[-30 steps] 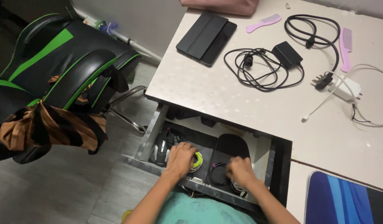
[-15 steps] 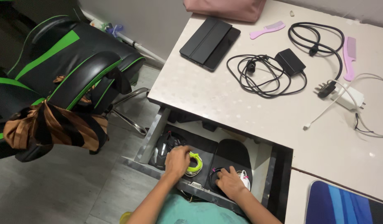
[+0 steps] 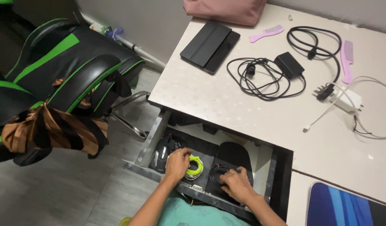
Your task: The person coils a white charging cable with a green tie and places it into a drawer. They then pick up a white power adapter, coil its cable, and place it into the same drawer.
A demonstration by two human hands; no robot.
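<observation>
While leaning over the open drawer (image 3: 270, 169) under the pale surface (image 3: 226, 100), I am reaching in with both hands. My left hand (image 3: 177, 162) is curling loosely over a neon yellow-green cable coil (image 3: 196, 165), fingertips touching it, just beside a black gaming mouse (image 3: 163, 150) at the drawer's left end. My right hand (image 3: 233, 184) is lying palm-down on a coiled black cable (image 3: 214, 172) with a pink-tipped end, fingers bent and pressing on the loops; whether they are actually gripping a strand I cannot tell. Both coils are sitting on a dark mat (image 3: 234, 151) lining the drawer's floor.

Handling this well, as I judge it, means gathering each coil whole, fingers closing around all the loops at once so none are springing loose or snagging on the drawer's metal front edge or the mouse cord.

Up on the surface a black folio tablet (image 3: 209, 41), a tangled black charger (image 3: 268, 73), two pink combs (image 3: 266, 33) and a white adapter (image 3: 347, 99) are lying well apart from my hands. A black-and-green chair (image 3: 63, 62) is standing to the left.
</observation>
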